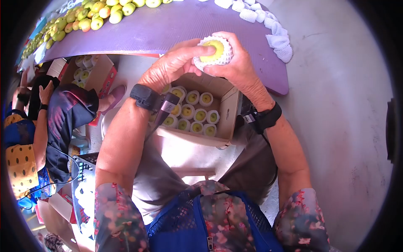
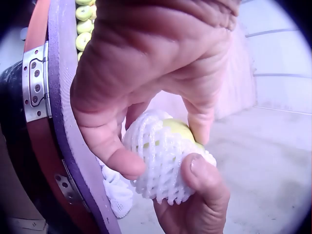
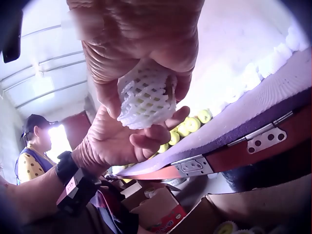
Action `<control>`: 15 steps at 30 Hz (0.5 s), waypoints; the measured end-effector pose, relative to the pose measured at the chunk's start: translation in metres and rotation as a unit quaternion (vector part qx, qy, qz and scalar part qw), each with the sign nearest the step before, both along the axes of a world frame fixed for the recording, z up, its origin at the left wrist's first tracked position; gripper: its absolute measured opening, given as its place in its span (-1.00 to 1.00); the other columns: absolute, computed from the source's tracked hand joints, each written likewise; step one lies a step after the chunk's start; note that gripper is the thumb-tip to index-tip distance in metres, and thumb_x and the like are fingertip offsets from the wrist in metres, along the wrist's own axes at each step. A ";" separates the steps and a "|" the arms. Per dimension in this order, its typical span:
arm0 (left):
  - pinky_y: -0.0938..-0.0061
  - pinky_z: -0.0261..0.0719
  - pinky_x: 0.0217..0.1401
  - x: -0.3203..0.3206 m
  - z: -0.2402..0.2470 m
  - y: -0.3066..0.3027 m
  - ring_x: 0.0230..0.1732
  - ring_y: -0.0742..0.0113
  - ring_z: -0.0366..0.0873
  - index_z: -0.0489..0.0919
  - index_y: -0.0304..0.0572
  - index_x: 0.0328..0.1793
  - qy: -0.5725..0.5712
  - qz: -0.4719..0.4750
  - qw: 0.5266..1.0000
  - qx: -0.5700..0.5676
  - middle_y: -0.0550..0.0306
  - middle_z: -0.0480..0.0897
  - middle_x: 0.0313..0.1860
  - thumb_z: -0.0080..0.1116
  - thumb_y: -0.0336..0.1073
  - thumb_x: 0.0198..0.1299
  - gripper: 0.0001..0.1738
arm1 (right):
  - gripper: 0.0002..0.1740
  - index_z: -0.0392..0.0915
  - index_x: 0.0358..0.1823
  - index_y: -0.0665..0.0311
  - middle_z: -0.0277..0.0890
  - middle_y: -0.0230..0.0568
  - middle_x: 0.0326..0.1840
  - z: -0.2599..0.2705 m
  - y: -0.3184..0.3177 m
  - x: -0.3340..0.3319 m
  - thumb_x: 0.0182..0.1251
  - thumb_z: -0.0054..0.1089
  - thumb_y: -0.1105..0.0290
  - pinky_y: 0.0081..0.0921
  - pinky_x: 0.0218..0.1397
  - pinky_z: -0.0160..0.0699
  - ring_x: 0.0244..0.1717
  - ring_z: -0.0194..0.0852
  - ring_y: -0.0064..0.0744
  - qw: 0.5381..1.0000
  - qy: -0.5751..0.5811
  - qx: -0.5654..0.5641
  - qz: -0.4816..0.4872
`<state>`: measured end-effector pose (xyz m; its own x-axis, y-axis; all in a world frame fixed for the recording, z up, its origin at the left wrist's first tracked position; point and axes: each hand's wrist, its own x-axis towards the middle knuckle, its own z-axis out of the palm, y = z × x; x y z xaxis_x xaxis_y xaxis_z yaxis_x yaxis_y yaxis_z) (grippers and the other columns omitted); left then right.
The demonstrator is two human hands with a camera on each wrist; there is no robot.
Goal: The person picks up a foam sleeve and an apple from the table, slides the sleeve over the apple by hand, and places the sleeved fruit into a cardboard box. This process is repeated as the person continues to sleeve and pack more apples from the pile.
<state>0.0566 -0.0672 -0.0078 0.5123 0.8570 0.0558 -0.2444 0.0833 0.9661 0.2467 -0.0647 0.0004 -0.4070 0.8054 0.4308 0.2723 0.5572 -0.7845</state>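
A yellow-green apple (image 1: 218, 45) sits in a white foam net (image 1: 227, 57), held up in front of the purple mat's near edge. My right hand (image 1: 242, 64) grips it from the right, fingers and thumb around the net. From the left, my left hand (image 1: 174, 62) lays its thumb on the apple's bare top, other fingers curled at the side. In the left wrist view, fingertips of both hands touch the netted sleeve (image 2: 163, 163). The right wrist view shows the left palm beneath the net (image 3: 146, 105).
Below my hands stands a cardboard box (image 1: 226, 113) with rows of netted apples (image 1: 193, 98). Loose apples (image 1: 97, 23) pile up on the purple mat (image 1: 168, 25), and empty foam nets (image 1: 277, 41) line its right edge. Another person (image 1: 31, 147) sits at left beside another box (image 1: 105, 73).
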 end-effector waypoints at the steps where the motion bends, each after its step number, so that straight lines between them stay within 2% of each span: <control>1: 0.64 0.55 -0.26 -0.003 0.001 0.001 -0.24 0.55 0.55 0.45 -0.30 0.22 0.000 -0.003 1.000 0.006 0.22 0.59 -0.14 0.28 0.06 0.16 -0.33 | -0.18 0.32 0.18 0.30 0.51 -0.11 0.01 0.003 -0.002 -0.002 -0.16 0.53 0.26 -0.43 0.14 0.52 0.04 0.51 -0.30 1.000 -0.003 -0.006 -0.003; 7: 0.63 0.56 -0.29 -0.020 0.004 -0.007 -0.28 0.52 0.56 0.43 -0.35 0.25 -0.019 -0.007 0.999 0.042 0.17 0.60 -0.16 0.30 0.05 0.14 -0.29 | -0.15 0.30 0.18 0.36 0.48 -0.07 0.04 0.027 -0.027 -0.021 -0.18 0.55 0.25 -0.42 0.16 0.48 0.08 0.48 -0.27 1.000 -0.027 -0.007 -0.013; 15: 0.62 0.61 -0.23 -0.042 0.000 -0.023 -0.23 0.50 0.60 0.37 -0.36 0.30 -0.049 -0.032 0.997 0.058 0.15 0.60 -0.14 0.27 0.00 0.18 -0.29 | -0.15 0.28 0.18 0.37 0.45 -0.03 0.03 0.023 -0.041 -0.041 -0.19 0.53 0.26 -0.37 0.15 0.49 0.07 0.49 -0.20 0.999 -0.035 0.011 0.004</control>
